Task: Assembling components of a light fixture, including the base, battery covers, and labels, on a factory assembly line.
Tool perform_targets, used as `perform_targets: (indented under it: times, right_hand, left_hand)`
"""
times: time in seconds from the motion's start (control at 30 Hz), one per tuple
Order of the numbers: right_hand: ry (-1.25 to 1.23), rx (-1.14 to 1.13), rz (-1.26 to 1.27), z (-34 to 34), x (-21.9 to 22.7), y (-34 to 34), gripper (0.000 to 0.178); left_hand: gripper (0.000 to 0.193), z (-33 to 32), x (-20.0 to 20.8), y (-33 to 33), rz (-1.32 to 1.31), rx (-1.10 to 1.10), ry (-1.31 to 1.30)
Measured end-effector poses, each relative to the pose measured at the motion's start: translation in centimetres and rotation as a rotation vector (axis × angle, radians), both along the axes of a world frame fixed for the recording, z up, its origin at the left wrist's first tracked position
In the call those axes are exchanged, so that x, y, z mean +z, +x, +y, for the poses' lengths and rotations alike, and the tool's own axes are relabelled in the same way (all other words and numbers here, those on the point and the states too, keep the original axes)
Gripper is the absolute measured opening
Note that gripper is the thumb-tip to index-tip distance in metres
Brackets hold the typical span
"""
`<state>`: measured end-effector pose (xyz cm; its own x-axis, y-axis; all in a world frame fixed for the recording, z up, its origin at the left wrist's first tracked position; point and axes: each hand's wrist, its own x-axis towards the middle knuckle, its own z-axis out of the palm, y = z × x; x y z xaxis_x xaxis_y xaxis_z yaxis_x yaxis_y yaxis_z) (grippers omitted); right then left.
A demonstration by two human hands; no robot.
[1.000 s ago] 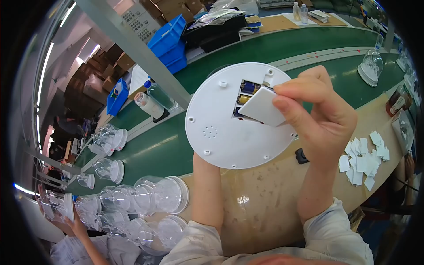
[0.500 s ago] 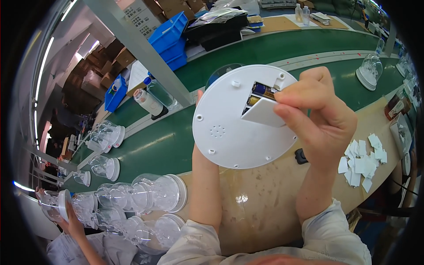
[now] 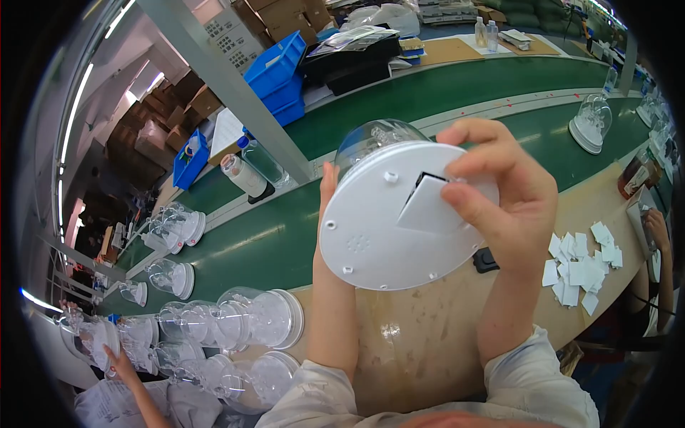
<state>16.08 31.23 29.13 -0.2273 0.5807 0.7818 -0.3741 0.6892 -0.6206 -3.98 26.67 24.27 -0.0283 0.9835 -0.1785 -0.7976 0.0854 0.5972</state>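
Note:
A clear-domed ornament with a round white base (image 3: 371, 242) is tilted so that its underside faces me. My left hand (image 3: 328, 187) grips it from behind at the left; most of its fingers are hidden by the base. Between the thumb and fingers of my right hand (image 3: 510, 189) is a white battery cover (image 3: 428, 205), lying slanted over the battery opening. A dark gap shows along the opening's upper edge. The clear dome (image 3: 374, 139) points away from me, with ornaments inside.
Rows of domed ornaments (image 3: 260, 317) lie on their sides at the left, where a co-worker's hand (image 3: 123, 364) holds one. Loose white covers (image 3: 581, 267) are piled at the right beside a small black object (image 3: 485, 260). A green conveyor (image 3: 235, 253) runs beyond the bench.
The base has tipped and moved slightly down, and more of the dome shows. The cover has come down closer over the opening, hiding the batteries seen before.

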Motion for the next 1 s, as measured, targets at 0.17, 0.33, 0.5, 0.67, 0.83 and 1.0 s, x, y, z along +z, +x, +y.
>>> perform_targets:
  times: [0.17, 0.33, 0.5, 0.67, 0.83, 1.0]
  right_hand:
    - [-0.430, 0.349, 0.058, -0.1, 1.2, 0.2, 0.046]
    - [-0.133, 0.330, 0.030, -0.6, 0.5, 0.8, 0.043]
    - [-0.255, 0.274, 0.046, -1.4, 1.2, 0.5, 0.039]
    - [-0.188, 0.235, -0.009, -0.1, 0.6, 0.4, 0.038]
    - [-0.184, -0.114, 0.190, 1.3, 0.2, 1.9, 0.032]
    - [-0.165, -0.087, 0.278, 1.6, -0.2, 2.2, 0.027]
  left_hand:
    - [0.075, -0.9, 0.2, 1.2, 0.144, 0.119, 0.138]
    - [0.074, -1.6, 1.4, 2.4, -0.144, -0.026, 0.112]
    - [0.069, -1.3, -0.1, 1.4, -0.105, -0.064, 0.228]
    - [0.079, -0.8, 0.7, 1.5, 0.106, 0.149, 0.086]
    - [0.090, 0.2, -1.9, -3.5, 0.253, 0.276, 0.251]
    - [0.107, 1.3, -3.0, -4.6, 0.907, 0.869, 0.211]
